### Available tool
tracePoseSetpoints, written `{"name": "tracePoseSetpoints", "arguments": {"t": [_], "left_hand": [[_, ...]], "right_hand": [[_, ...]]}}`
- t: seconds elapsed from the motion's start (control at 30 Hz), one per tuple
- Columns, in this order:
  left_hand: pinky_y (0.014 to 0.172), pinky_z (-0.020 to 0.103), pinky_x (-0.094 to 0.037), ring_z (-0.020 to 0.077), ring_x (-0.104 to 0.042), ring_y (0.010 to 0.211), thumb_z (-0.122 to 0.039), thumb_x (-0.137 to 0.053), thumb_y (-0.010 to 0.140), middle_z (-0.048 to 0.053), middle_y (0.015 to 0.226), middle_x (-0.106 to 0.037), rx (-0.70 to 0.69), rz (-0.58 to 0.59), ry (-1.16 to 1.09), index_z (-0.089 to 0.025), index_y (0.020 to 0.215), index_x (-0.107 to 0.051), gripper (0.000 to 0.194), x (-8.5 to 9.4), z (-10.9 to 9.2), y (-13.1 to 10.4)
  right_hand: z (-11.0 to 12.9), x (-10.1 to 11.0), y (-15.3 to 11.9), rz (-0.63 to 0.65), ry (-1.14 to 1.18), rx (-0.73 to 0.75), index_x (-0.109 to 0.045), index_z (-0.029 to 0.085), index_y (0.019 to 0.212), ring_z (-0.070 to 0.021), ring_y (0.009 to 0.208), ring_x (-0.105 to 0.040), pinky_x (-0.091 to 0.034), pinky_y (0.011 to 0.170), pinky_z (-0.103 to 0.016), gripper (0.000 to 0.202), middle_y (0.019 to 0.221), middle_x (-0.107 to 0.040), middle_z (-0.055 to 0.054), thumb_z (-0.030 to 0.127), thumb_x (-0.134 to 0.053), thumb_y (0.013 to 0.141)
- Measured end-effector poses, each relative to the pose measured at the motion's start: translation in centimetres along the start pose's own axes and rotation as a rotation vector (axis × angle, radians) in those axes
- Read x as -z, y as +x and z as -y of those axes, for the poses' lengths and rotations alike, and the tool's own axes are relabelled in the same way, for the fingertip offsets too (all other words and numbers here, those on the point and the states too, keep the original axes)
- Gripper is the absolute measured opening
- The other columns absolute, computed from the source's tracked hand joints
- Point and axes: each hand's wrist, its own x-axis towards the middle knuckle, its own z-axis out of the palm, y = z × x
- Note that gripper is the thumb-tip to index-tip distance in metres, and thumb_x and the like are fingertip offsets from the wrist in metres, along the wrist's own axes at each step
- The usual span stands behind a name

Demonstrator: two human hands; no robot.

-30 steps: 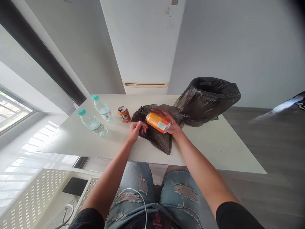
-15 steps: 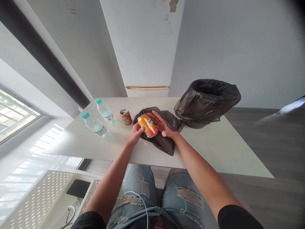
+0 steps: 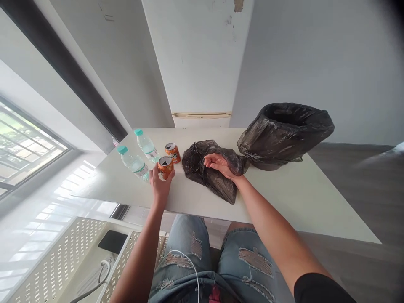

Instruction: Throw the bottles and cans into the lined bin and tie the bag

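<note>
My left hand [image 3: 160, 182] grips an orange drink can [image 3: 166, 167] by its sides, and the can stands upright at the table with its opened top facing up. Just behind it is a second orange can [image 3: 172, 152], also upright. Two clear plastic bottles [image 3: 134, 163] with teal caps stand to the left of the cans. My right hand [image 3: 219, 165] holds nothing; its fingers are loosely curled and apart, over a crumpled black plastic bag [image 3: 197, 162] lying on the table.
A bin lined with a black bag [image 3: 268, 145] stands at the table's back right, its mouth open. The white table [image 3: 284, 198] ends close to my knees. Below left, a perforated white basket [image 3: 59, 256] holds a dark flat object and a cable.
My left hand has carried the can left, from above the black bag to beside the other can, turning it upright. My right hand has let go of the can and stayed over the bag.
</note>
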Motion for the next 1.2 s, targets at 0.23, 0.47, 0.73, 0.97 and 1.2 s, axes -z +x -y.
{"name": "tracePoseSetpoints", "arguments": {"t": [0.23, 0.47, 0.73, 0.97, 1.2], "left_hand": [[0.099, 0.046, -0.054, 0.0282, -0.066, 0.114, -0.043, -0.086, 0.077, 0.009, 0.126, -0.065, 0.077, 0.069, 0.045, -0.028, 0.135, -0.054, 0.068, -0.4, 2.0, 0.1], [0.106, 0.052, -0.050, 0.0331, -0.059, 0.124, -0.042, -0.084, 0.080, 0.011, 0.125, -0.058, 0.046, 0.082, 0.157, -0.024, 0.140, -0.049, 0.072, -0.2, 1.7, -0.3], [0.109, 0.056, -0.047, 0.0323, -0.059, 0.119, -0.042, -0.085, 0.080, 0.014, 0.128, -0.054, -0.043, -0.046, 0.123, -0.020, 0.145, -0.047, 0.079, 0.6, 0.7, -0.5], [0.103, 0.045, -0.053, 0.0275, -0.065, 0.112, -0.041, -0.061, 0.101, 0.010, 0.113, -0.067, -0.368, 0.226, -0.014, -0.023, 0.119, -0.064, 0.025, 0.5, -1.9, -4.5], [0.115, 0.052, -0.050, 0.0322, -0.060, 0.133, -0.032, -0.068, 0.096, 0.011, 0.146, -0.061, -0.429, 0.580, 0.064, -0.026, 0.131, -0.066, 0.035, -0.7, -3.9, -9.0]], "right_hand": [[0.9, 0.2, -0.2, 0.003, -0.024, -0.010, -0.075, 0.023, 0.095, -0.0186, 0.087, -0.059, -0.049, 0.084, -0.034, 0.018, 0.093, -0.068, -0.003, 0.040, -0.077, 0.091], [1.0, 0.0, -0.9, 0.306, -0.227, -0.181, -0.046, 0.020, 0.062, -0.0129, 0.065, -0.036, -0.031, 0.066, -0.029, 0.044, 0.065, -0.042, 0.004, 0.043, -0.070, 0.091], [2.0, -3.2, -0.8, 0.390, -0.709, -0.241, -0.043, 0.020, 0.064, -0.0110, 0.065, -0.037, -0.030, 0.066, -0.026, 0.033, 0.065, -0.040, 0.006, 0.027, -0.063, 0.089], [4.5, -12.9, -7.8, 0.059, -1.032, -0.256, -0.052, 0.020, 0.068, -0.0138, 0.073, -0.053, -0.036, 0.066, -0.027, 0.028, 0.076, -0.054, 0.000, 0.014, -0.066, 0.091], [8.9, -15.5, -18.3, -0.587, -1.112, 0.212, -0.065, 0.024, 0.094, -0.0232, 0.091, -0.063, -0.054, 0.083, -0.038, 0.006, 0.090, -0.064, -0.006, 0.023, -0.069, 0.098]]}}
